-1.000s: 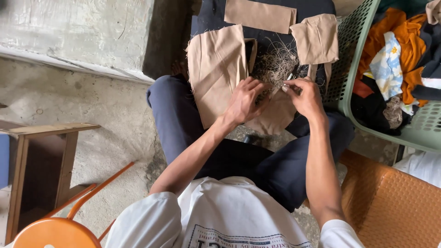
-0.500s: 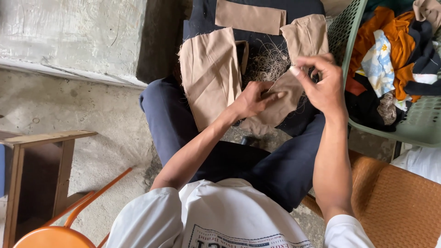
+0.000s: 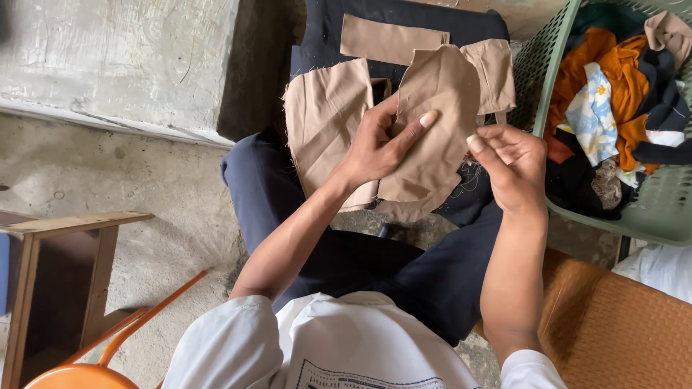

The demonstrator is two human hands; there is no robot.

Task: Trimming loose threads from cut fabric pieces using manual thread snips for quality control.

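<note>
A rounded piece of tan cloth (image 3: 432, 115) is held up over my lap by my left hand (image 3: 378, 148), thumb on its front and fingers behind. My right hand (image 3: 508, 162) is at the piece's right edge, fingertips pinched together close to the cloth; what they pinch is too small to see. Beneath lie more tan cloth pieces (image 3: 328, 122) spread on dark navy fabric (image 3: 375, 21) across my knees. Loose threads (image 3: 472, 176) hang near my right wrist.
A green plastic basket (image 3: 652, 223) full of orange, dark and floral clothes stands at the right. An orange woven seat (image 3: 620, 324) is under me at lower right. A wooden stool (image 3: 58, 266) and an orange chair frame (image 3: 108, 353) stand at the left on the concrete floor.
The bundle of loose threads seen before is now covered by the tan piece, which my left hand has lifted and turned flat. My right hand drew back from the threads to the cloth's right edge.
</note>
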